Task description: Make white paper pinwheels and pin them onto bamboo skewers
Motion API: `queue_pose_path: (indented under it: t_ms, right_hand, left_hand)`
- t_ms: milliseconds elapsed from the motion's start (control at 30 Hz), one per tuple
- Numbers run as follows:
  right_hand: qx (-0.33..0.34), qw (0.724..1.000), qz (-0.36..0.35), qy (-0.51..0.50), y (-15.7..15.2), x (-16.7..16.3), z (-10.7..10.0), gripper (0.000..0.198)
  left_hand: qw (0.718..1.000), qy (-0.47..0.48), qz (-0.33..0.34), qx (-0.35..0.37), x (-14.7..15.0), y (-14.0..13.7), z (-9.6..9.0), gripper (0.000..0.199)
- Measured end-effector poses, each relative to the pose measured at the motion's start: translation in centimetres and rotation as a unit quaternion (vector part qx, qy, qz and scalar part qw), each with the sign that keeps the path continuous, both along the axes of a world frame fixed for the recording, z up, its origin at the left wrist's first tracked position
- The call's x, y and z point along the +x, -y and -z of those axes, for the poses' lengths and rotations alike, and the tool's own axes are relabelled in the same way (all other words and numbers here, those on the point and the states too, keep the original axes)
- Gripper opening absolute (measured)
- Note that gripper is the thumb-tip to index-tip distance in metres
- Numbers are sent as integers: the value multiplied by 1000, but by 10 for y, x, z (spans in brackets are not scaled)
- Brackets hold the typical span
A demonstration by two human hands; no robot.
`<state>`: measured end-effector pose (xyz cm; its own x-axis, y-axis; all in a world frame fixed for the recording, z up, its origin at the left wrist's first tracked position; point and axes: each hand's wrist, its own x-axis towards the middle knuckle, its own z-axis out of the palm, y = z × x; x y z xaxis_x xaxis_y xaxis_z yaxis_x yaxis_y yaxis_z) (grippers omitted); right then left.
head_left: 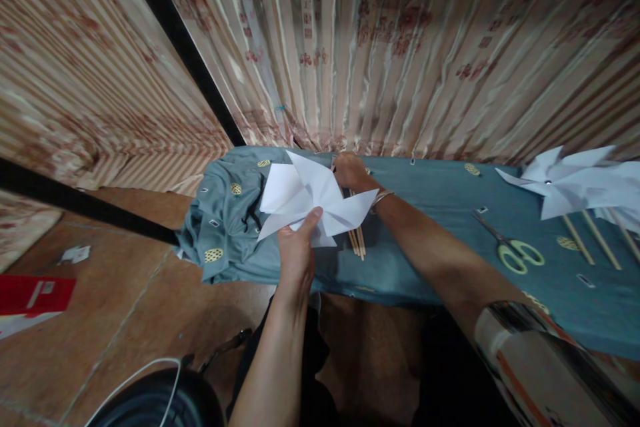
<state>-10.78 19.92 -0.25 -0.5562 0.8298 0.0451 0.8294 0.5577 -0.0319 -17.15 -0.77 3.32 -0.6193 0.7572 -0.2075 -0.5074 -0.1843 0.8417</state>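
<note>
A white paper pinwheel [345,208] is pinched in my left hand [299,247], the thumb pressed near its centre. Under and behind it lies a stack of white paper sheets [276,188]. Beyond the pinwheel, my right hand [351,172] reaches to the far side of the cloth with its fingers curled; the fingertips are hidden, so I cannot make out what they hold. Several thin wooden sticks [358,243] lie on the cloth just below the right wrist, partly covered by the pinwheel.
A teal cloth [425,213] covers the long table. Green-handled scissors [515,250] lie to the right, beside several finished pinwheels [560,180] on sticks. A pleated curtain [380,47] hangs behind. A red packet [40,295] is on the floor; a black round object [160,400] stands at lower left.
</note>
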Motion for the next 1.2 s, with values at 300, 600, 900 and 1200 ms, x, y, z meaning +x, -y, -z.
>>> queue_pose_path:
  t_ms: [300,600,900,1200]
  right_hand:
    - [-2,1000,-16,-16,-9,-1,4,39]
    - [38,995,-36,-89,8,7,-3,34]
    - [-86,916,29,-391,36,43,-20,14]
    - [-361,729,125,-569,108,141,-1,16]
  left_hand:
    - [1000,8,-2,1,0,0,-2,53]
    - [1000,10,0,1,0,0,-1,53]
    - [1000,9,-12,-1,0,-1,0,50]
    - [1000,-20,0,17,10,-6,5,49]
